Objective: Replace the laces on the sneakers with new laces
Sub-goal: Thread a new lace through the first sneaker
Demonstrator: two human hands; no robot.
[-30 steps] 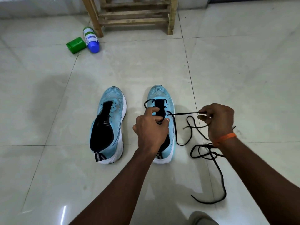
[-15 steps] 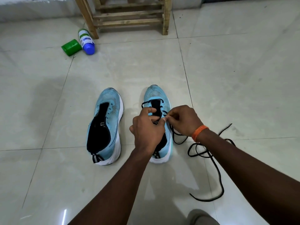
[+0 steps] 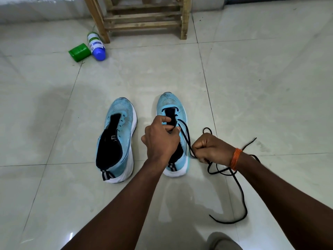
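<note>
Two hands engaged: left hand (image 3: 161, 137) pinches the shoe (image 3: 170, 102) at its eyelets; right hand (image 3: 211, 148), just beside, clenches the lace (image 3: 240, 193). Recommend drawing slack through evenly, shoe held steady.

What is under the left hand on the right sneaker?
Black tongue and lace of the right sneaker show beyond the left hand. The eyelets beneath it are hidden.
</note>
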